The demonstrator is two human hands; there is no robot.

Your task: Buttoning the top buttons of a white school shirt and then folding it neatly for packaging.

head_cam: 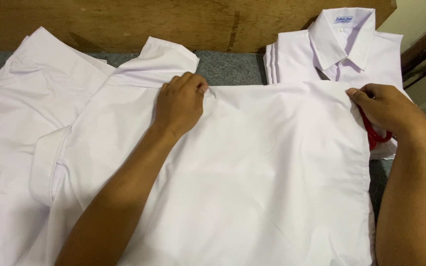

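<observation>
While it lies spread flat across the grey surface (232,64), the white shirt (252,177) fills most of the view, its far edge running as a straight fold from left to right. The left hand (179,102) rests knuckles-up on that far edge, fingers curled and pinching the cloth near its middle, just below a short sleeve (166,61) that juts out toward the wooden board (173,22) behind. The right hand (385,111) is closed on the shirt's far right corner, thumb and fingertips nipping the fabric where the fold meets the side hem. Under that hand's palm shows a red looped object (373,135); what it is cannot be told. Both forearms reach in from the near edge, the left one lying across the shirt, the right one beside its hem. Just beyond the right hand sits a stack of folded white shirts (338,54), the top one showing its collar, partly overlapped by the spread shirt's corner. To the far left, more loose white cloth (11,138) lies rumpled on the surface, touching the spread shirt.
</observation>
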